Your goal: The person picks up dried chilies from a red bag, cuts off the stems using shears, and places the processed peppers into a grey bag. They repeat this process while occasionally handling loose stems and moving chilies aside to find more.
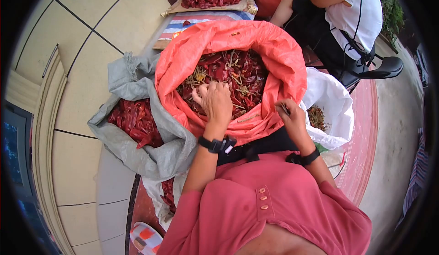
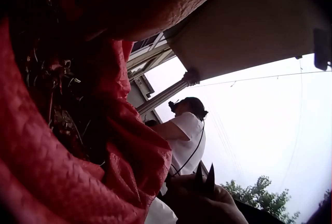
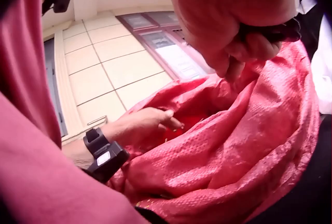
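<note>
Progress: roughly mid-job, judging by sack levels. Left hand [image 1: 215,102] reaching into orange sack [image 1: 279,54], fingers spread and relaxed, digging through dried chillies [image 1: 233,72] mixed with stems. Right hand [image 1: 290,115] resting at sack rim, fingers curling round small dark scissors [image 1: 284,108]. Grey sack [image 1: 160,150] at left holding trimmed-looking red chillies [image 1: 135,120], partly filled. White bag [image 1: 331,95] at right collecting stems [image 1: 316,117]. Orange sack looking well stocked, so plenty remaining. Writing/brands: none legible anywhere.
</note>
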Demonstrator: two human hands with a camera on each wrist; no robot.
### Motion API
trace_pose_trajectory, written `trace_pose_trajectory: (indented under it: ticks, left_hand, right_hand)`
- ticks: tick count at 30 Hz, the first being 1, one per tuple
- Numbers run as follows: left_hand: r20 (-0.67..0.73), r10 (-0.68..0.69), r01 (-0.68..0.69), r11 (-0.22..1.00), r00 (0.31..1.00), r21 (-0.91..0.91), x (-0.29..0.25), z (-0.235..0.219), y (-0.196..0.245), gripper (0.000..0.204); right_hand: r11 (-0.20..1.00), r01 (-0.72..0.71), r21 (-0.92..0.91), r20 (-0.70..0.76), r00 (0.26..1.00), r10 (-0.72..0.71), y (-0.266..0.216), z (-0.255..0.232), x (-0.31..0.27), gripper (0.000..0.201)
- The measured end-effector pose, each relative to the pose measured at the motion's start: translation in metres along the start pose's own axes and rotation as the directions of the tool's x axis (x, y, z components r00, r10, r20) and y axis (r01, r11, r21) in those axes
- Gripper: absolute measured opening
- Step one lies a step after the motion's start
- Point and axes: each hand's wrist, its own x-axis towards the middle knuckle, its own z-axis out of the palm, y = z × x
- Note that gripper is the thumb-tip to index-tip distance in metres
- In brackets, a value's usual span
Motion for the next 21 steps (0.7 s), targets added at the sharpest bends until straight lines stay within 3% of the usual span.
trace_pose_trajectory:
  ticks: [2,4,5,6,8,9,10,13,16,19,21]
  left_hand:
    - [-0.097,0.064,-0.073,0.993,0.993,-0.093,-0.011,-0.015,0.006,0.019]
    - [-0.024,0.068,-0.071,0.989,0.997,-0.131,-0.019,-0.032,0.013,0.017]
    - [0.002,0.076,-0.075,0.985,0.997,-0.153,-0.023,-0.038,0.016,0.017]
    - [-0.02,0.09,-0.092,0.978,0.996,-0.189,-0.025,-0.04,0.018,0.017]
    - [-0.039,0.086,-0.093,0.97,0.995,-0.225,-0.029,-0.043,0.021,0.014]
    - [-0.037,0.102,-0.108,0.968,0.994,-0.228,-0.031,-0.044,0.021,0.013]
    - [-0.051,0.137,-0.146,0.952,0.989,-0.27,-0.031,-0.044,0.019,0.015]
    - [-0.02,0.132,-0.131,0.931,0.991,-0.339,-0.035,-0.045,0.022,0.016]
    - [0.03,0.132,-0.114,0.933,0.991,-0.341,-0.035,-0.045,0.025,0.018]
    - [0.047,0.1,-0.07,0.894,0.994,-0.443,-0.037,-0.041,0.022,0.016]
    - [0.107,-0.017,0.079,0.791,0.994,-0.607,-0.042,-0.042,0.024,0.02]
  right_hand:
    - [0.989,0.078,0.126,-0.008,0.997,-0.077,-0.013,0.015,0.013,0.016]
    - [0.934,0.167,0.317,-0.003,0.985,-0.175,-0.033,0.037,0.027,0.021]
    - [0.905,-0.067,0.42,0.196,0.98,-0.018,-0.045,0.041,0.031,0.027]
    - [0.909,0.086,0.408,0.161,0.973,-0.164,-0.044,0.056,0.038,0.032]
    - [0.883,0.176,0.436,0.239,0.923,-0.302,-0.048,0.071,0.042,0.037]
    - [0.874,0.021,0.486,0.331,0.921,-0.206,-0.054,0.072,0.037,0.038]
    - [0.849,-0.018,0.528,0.332,0.925,-0.187,-0.054,0.074,0.033,0.037]
    - [0.879,0.272,0.391,0.202,0.907,-0.37,-0.048,0.076,0.027,0.029]
    - [0.917,0.147,0.372,0.283,0.923,-0.262,-0.044,0.069,0.026,0.025]
    - [0.878,0.036,0.477,0.3,0.933,-0.201,-0.043,0.069,0.025,0.024]
    - [0.818,-0.05,0.573,0.31,0.937,-0.16,-0.038,0.075,0.025,0.014]
